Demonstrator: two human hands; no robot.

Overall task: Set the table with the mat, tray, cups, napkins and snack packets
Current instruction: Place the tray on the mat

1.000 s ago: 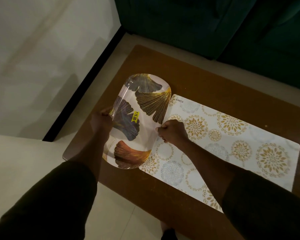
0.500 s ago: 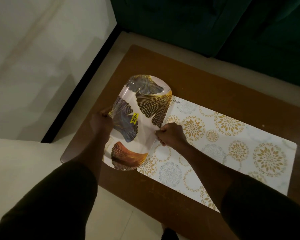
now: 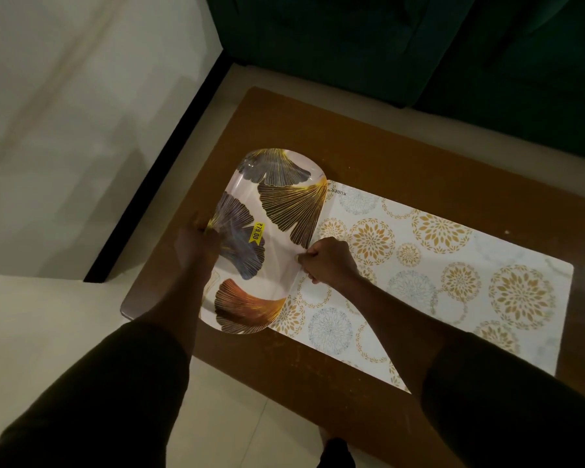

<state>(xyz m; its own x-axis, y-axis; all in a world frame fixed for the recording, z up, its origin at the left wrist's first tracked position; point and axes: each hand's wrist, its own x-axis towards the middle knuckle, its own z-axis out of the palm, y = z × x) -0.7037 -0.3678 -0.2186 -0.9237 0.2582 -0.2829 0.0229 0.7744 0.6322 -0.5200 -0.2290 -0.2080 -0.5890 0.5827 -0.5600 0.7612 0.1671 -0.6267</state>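
Note:
A white oval tray [image 3: 277, 265] printed with gold and dark fan-shaped leaves and a yellow price sticker sits at the left end of the brown table [image 3: 368, 130]. Its right edge overlaps the left end of a white mat [image 3: 436, 282] patterned with gold and grey flower circles. My left hand [image 3: 196, 241] grips the tray's left rim. My right hand [image 3: 328, 260] pinches the tray's right rim, fingers curled, over the mat. No cups, napkins or snack packets are in view.
A dark green sofa [image 3: 419, 45] stands behind the table. A white wall with a black skirting strip [image 3: 156, 197] runs along the left. Pale floor tiles [image 3: 48, 332] lie in front of the table's near edge.
The tray has shifted slightly toward the mat, still held at both rims. The camera view has drifted a little; both hands keep their grip.

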